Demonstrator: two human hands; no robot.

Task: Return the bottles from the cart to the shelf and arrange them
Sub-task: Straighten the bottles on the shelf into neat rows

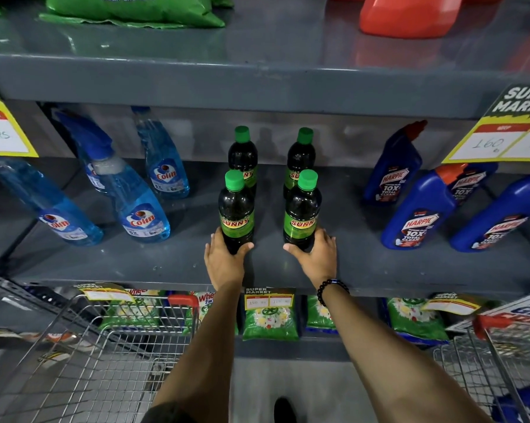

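Two dark Sunny bottles with green caps stand upright at the front of the grey middle shelf (379,270). My left hand (224,257) grips the base of the left front bottle (236,212). The base of the right front bottle (302,209) is held by my right hand (315,254), which wears a black bead bracelet. Behind them stand two more Sunny bottles, a left rear one (242,151) and a right rear one (302,154), forming two short rows. A wire cart (89,346) sits at the lower left; its visible part holds nothing.
Blue Colin spray bottles (135,215) stand left of the Sunny bottles, blue Harpic bottles (422,209) on the right. Green detergent packs (270,322) fill the shelf below. A second cart (508,355) at the lower right holds a blue bottle. Price tags hang from shelf edges.
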